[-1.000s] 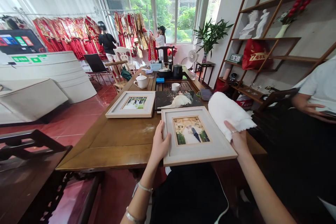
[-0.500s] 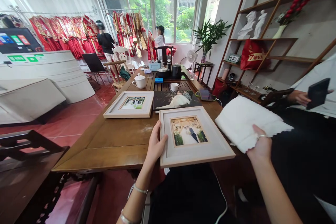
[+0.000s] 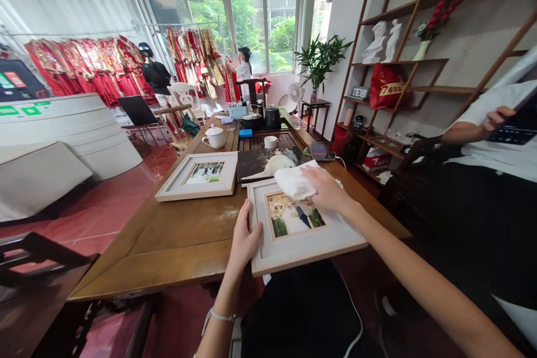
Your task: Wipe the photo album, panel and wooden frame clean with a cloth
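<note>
A pale picture frame [image 3: 302, 251] with a wedding photo of a couple [image 3: 296, 213] lies at the near edge of the wooden table, its front edge jutting past it. My left hand [image 3: 245, 233] grips the frame's left side, thumb on top of the border. A bunched white cloth [image 3: 293, 180] is under my right hand [image 3: 329, 185], whose fingers press it onto the upper part of the frame. The cloth covers the top of the photo. Behind it lies a dark photo panel [image 3: 262, 163] showing a white gown, partly hidden by the cloth.
Another framed photo [image 3: 197, 176] lies to the left on the wooden table [image 3: 176, 240]. Farther back are a lidded white cup [image 3: 214, 137], a small bowl [image 3: 271, 142], a blue box [image 3: 245, 133], a kettle [image 3: 272, 117] and a phone [image 3: 321, 151]. A person [image 3: 499, 123] stands at the right.
My right hand has brought the white cloth leftward from beside the frame onto its upper part, and the cloth is now bunched. My left hand keeps its grip. The view has shifted slightly right.
</note>
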`<state>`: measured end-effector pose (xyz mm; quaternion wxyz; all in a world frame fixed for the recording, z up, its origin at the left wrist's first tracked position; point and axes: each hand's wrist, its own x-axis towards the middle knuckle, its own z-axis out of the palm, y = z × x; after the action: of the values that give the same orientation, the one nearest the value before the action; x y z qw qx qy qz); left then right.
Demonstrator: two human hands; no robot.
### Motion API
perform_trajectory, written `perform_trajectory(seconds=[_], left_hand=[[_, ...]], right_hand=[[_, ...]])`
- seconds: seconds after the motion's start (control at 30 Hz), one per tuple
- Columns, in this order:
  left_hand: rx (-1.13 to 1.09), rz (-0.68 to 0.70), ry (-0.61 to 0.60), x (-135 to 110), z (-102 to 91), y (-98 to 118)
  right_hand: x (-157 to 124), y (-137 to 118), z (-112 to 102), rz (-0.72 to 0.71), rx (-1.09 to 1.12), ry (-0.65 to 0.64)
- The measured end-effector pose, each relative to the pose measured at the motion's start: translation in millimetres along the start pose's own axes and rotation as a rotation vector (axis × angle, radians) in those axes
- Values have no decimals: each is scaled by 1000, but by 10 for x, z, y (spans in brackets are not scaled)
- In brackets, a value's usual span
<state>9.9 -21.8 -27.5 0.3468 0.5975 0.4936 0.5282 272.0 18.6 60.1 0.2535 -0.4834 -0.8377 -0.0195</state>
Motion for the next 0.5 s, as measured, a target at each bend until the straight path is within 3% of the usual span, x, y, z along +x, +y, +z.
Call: perform_trajectory(seconds=[0.1,0.23,0.5], left_hand=[[19,5,3,12,8,-17],[70,-1,20,19,19,13],[56,11,-11,13,2,30]], right_hand=[[111,-46,115,-20,-21,-223],[2,-166,111,-99,45,-321],[-515,-660,-245,-281,303,-502]])
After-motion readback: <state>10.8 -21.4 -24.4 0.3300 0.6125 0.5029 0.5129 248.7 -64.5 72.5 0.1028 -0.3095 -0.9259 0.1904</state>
